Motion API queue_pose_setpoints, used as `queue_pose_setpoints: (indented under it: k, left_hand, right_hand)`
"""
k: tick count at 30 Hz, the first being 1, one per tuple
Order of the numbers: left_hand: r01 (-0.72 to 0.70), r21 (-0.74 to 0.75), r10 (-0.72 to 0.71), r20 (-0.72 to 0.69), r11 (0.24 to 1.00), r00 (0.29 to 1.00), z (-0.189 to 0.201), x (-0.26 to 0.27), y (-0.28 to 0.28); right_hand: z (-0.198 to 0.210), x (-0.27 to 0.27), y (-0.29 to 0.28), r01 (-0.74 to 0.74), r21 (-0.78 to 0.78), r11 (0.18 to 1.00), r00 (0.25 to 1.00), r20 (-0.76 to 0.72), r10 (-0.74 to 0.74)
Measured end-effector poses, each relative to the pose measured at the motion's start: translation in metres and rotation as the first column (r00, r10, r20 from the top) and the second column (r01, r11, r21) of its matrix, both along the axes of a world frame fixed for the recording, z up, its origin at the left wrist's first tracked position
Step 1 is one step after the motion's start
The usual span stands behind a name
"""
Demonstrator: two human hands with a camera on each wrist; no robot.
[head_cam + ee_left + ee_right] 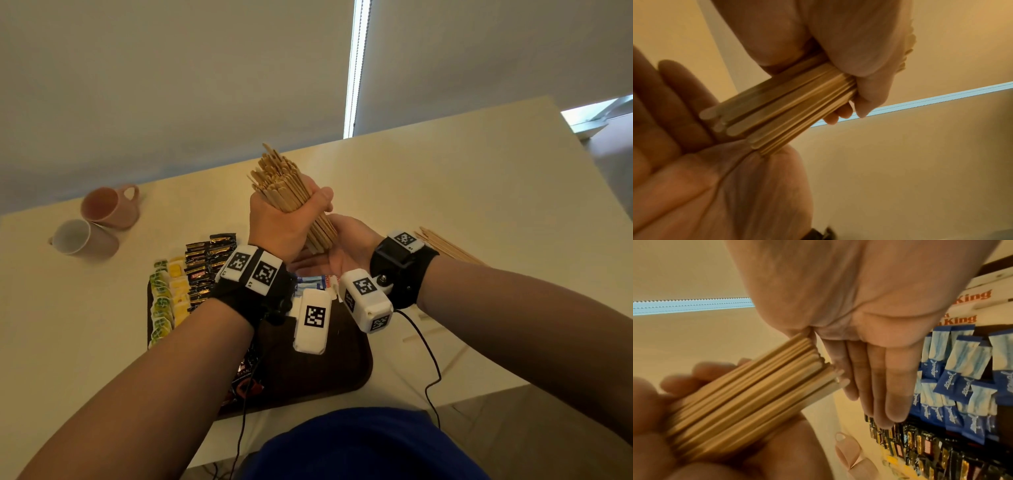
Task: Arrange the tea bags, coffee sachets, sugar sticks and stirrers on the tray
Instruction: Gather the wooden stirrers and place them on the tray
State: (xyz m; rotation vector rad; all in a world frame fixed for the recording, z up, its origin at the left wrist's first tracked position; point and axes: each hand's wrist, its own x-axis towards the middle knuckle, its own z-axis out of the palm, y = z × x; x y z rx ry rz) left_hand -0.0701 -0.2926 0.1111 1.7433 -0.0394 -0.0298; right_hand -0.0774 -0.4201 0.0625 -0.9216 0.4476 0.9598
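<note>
Above the tray (pixel 342 370), the left hand (pixel 284 222) clamped a bundle of stirrers (pixel 287 192); the right hand (pixel 346 246), flat and open, squared their ends. Light, stiff, likely slippery: best gripped mid-length.

Stirrer bundle (pixel 291 195) above tray (pixel 342 370); mugs (pixel 99 222) far left; loose stirrers (pixel 445 245) right.

Dim warm light; bright window slit (pixel 356 68); wrist views motion-blurred.
</note>
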Motion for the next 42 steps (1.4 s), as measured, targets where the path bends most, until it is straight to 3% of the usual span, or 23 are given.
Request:
queue_pose_setpoints:
  k: [5, 10, 14, 18, 21, 25, 28, 30, 32, 35, 38, 40, 42]
  left_hand:
    - [0.041, 0.043, -0.041, -0.002, 0.998, 0.999, -0.008, -0.009, -0.002]
    - [0.062, -0.008, -0.061, 0.064, 0.998, 0.996, -0.002, -0.005, -0.001]
    - [0.123, -0.015, -0.121, 0.071, 0.992, 0.99, -0.006, -0.008, 0.002]
    - [0.142, -0.085, -0.134, 0.093, 0.986, 0.987, -0.007, -0.007, 0.003]
    - [0.115, -0.076, -0.107, 0.1, 0.991, 0.989, -0.006, -0.007, 0.0]
    - [-0.014, -0.008, 0.014, -0.016, 1.0, 1.0, -0.009, -0.006, -0.002]
    - [0.023, 0.033, -0.022, -0.033, 0.999, 0.999, -0.009, -0.003, -0.002]
    - [0.021, 0.021, -0.02, -0.051, 1.0, 0.998, -0.009, -0.002, -0.001]
    - [0.006, 0.029, -0.003, -0.098, 1.0, 0.995, -0.013, -0.002, 0.002]
    - [0.045, 0.057, -0.03, -0.242, 0.997, 0.97, -0.017, -0.004, 0.006]
    - [0.073, 0.023, -0.058, -0.396, 0.997, 0.917, -0.023, -0.009, 0.007]
    - [0.131, 0.072, -0.089, -0.421, 0.989, 0.903, -0.025, -0.012, 0.006]
    - [0.164, 0.092, -0.108, -0.438, 0.982, 0.893, -0.026, -0.014, 0.003]
  right_hand:
    - [0.002, 0.005, 0.007, 0.158, 0.214, 0.964, 0.983, 0.059, -0.174]
    - [-0.003, 0.005, 0.006, 0.114, 0.229, 0.967, 0.992, 0.028, -0.124]
    - [0.001, 0.005, 0.006, 0.178, 0.27, 0.946, 0.981, 0.022, -0.19]
    - [0.006, 0.002, 0.004, 0.146, 0.278, 0.95, 0.986, 0.042, -0.163]
    - [0.01, 0.003, 0.005, 0.147, 0.252, 0.956, 0.986, 0.042, -0.163]
    - [0.013, 0.003, 0.006, 0.141, 0.223, 0.965, 0.989, 0.018, -0.149]
    - [0.005, 0.003, 0.004, 0.133, 0.161, 0.978, 0.991, 0.005, -0.136]
    - [0.004, 0.001, -0.002, 0.068, 0.087, 0.994, 0.998, 0.003, -0.068]
    - [0.009, 0.004, -0.011, 0.019, -0.101, 0.995, 0.995, 0.098, -0.009]
    - [0.028, 0.022, -0.024, 0.071, -0.487, 0.87, 0.877, 0.446, 0.178]
    - [0.06, 0.048, -0.026, 0.227, -0.532, 0.815, 0.72, 0.656, 0.228]
    - [0.073, 0.057, -0.022, 0.223, -0.58, 0.783, 0.59, 0.72, 0.365]
    - [0.077, 0.053, -0.012, 0.114, -0.742, 0.661, 0.425, 0.638, 0.643]
